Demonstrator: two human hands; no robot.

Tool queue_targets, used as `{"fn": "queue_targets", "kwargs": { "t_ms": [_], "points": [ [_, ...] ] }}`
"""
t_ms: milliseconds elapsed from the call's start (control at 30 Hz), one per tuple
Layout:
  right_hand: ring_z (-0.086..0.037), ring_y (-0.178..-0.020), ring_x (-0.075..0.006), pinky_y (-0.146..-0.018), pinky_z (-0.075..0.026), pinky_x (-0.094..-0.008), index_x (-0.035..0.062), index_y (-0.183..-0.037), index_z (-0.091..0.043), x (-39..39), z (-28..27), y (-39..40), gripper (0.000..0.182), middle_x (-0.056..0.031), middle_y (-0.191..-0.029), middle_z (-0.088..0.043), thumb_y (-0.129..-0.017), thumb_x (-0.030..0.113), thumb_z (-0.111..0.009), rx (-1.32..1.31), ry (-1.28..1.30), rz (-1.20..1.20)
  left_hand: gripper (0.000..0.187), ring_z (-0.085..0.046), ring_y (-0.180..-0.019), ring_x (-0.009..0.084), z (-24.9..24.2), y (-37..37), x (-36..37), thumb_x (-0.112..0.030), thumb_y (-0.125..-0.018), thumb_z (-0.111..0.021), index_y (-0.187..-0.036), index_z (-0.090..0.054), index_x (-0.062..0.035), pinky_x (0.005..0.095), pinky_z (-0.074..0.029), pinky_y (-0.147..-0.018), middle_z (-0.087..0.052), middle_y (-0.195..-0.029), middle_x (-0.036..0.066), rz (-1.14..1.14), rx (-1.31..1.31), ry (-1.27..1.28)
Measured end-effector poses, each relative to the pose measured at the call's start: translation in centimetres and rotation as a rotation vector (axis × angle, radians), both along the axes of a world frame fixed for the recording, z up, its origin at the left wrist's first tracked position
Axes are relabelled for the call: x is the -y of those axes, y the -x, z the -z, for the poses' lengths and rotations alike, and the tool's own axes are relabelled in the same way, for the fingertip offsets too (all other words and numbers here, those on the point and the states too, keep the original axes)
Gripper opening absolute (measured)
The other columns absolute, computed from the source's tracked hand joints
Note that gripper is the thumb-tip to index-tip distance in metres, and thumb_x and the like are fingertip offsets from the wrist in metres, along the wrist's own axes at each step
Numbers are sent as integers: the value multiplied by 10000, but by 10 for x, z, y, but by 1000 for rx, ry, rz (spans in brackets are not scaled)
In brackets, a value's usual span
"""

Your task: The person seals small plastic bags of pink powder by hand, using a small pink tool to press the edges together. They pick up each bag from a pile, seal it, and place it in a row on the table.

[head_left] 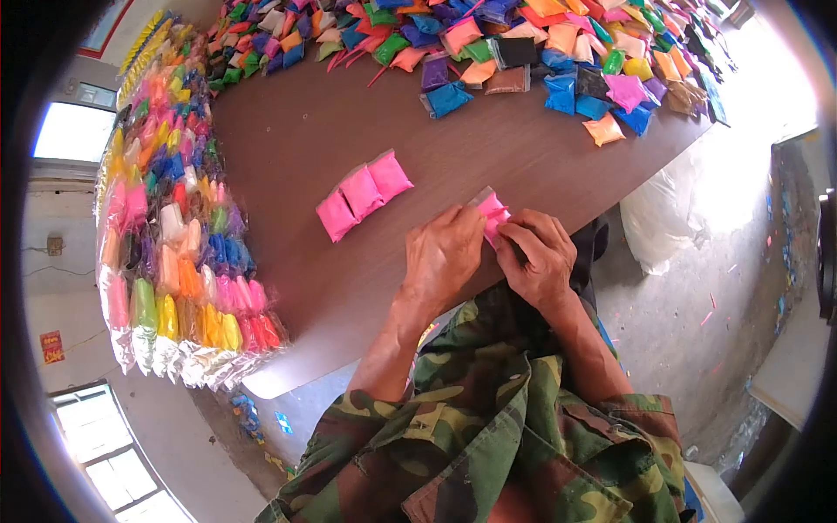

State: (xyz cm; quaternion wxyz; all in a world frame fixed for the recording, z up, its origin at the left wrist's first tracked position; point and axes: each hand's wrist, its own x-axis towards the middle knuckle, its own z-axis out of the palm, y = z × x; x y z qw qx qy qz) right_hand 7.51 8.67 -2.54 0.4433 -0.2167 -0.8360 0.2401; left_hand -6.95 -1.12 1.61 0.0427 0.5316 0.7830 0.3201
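A small pink packet (493,212) in clear film is held between my two hands at the table's near edge. My left hand (446,253) grips its left side with closed fingers. On the packet's right side, my right hand (538,255) pinches with thumb and fingers. Further left on the brown table lie three more pink packets (360,193), side by side in a slanting row and touching one another. The fingertips of both hands partly cover the held packet.
Along the table's left side is a tall stack of clear bags (187,253) filled with many colours. A heap of loose coloured packets (523,52) spreads over the far side of the brown table (288,148). A white plastic bag (663,218) hangs by the right edge.
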Motion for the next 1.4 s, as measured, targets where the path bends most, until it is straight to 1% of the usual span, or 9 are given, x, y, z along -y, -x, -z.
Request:
{"fn": "queue_targets", "kwargs": {
  "t_ms": [133,333,433,833,933,1033,1133,1233,1400],
  "points": [
    [-714,-892,-276,-779,-576,-367,94,-950,-763,-1,-2,0,259,-62,-1017,-720,-715,27,-849,-9,4,0,131,-698,-771,383,7,19,-14,-152,-977,-688,-891,-674,-54,477,-535,-651,-723,-874,151,-13,-90,43],
    [-718,-898,-266,-791,-579,-363,108,-950,-765,0,-1,-1,242,-54,-1016,-722,-730,42,-844,-28,8,1,99,-703,-773,379,-14,13,-11,-150,-970,-703,-932,-703,-59,477,-539,-665,-722,-869,148,-3,-10,-8],
    [-719,-895,-260,-789,-579,-362,105,-955,-763,-1,-4,-1,247,-49,-1012,-722,-733,54,-857,-40,0,-3,89,-704,-773,378,-17,-4,-6,-149,-970,-708,-951,-714,-63,477,-542,-668,-723,-868,147,77,61,31],
    [-716,-877,-260,-786,-578,-365,100,-953,-756,0,1,-1,249,-45,-1001,-720,-737,74,-877,-55,-9,19,132,-695,-766,400,0,10,-29,-174,-978,-683,-897,-674,-70,510,-523,-659,-716,-845,149,-87,-111,96],
    [-718,-881,-263,-788,-579,-363,102,-955,-757,-1,0,-2,251,-46,-1001,-717,-736,74,-876,-67,-8,8,126,-701,-761,396,-6,11,-19,-163,-973,-701,-901,-679,-62,491,-527,-653,-718,-840,156,-64,-127,36],
    [-721,-872,-269,-778,-579,-378,84,-934,-771,-1,-1,-2,242,-61,-990,-720,-723,63,-887,-89,7,8,110,-709,-758,387,-14,-4,0,-152,-970,-723,-918,-700,-58,467,-532,-649,-723,-840,161,-21,11,68],
    [-722,-875,-255,-765,-573,-369,94,-940,-768,-1,1,-2,262,-46,-982,-719,-714,72,-897,-84,-2,12,102,-714,-747,379,-1,-9,7,-147,-969,-740,-940,-716,-53,451,-535,-646,-725,-836,168,-1,18,-35],
    [-707,-841,-239,-742,-562,-356,128,-947,-758,0,-1,-2,258,-23,-971,-707,-729,85,-889,-80,3,24,100,-717,-746,371,5,-1,1,-146,-978,-732,-953,-721,-50,452,-533,-648,-726,-837,171,-93,12,10],
    [-685,-807,-228,-726,-550,-349,153,-936,-745,1,-4,-1,237,-1,-961,-693,-745,96,-873,-72,-4,44,95,-711,-704,354,16,16,-7,-139,-982,-737,-960,-725,-48,450,-524,-623,-723,-817,178,-115,-57,-31]
  ]
}}
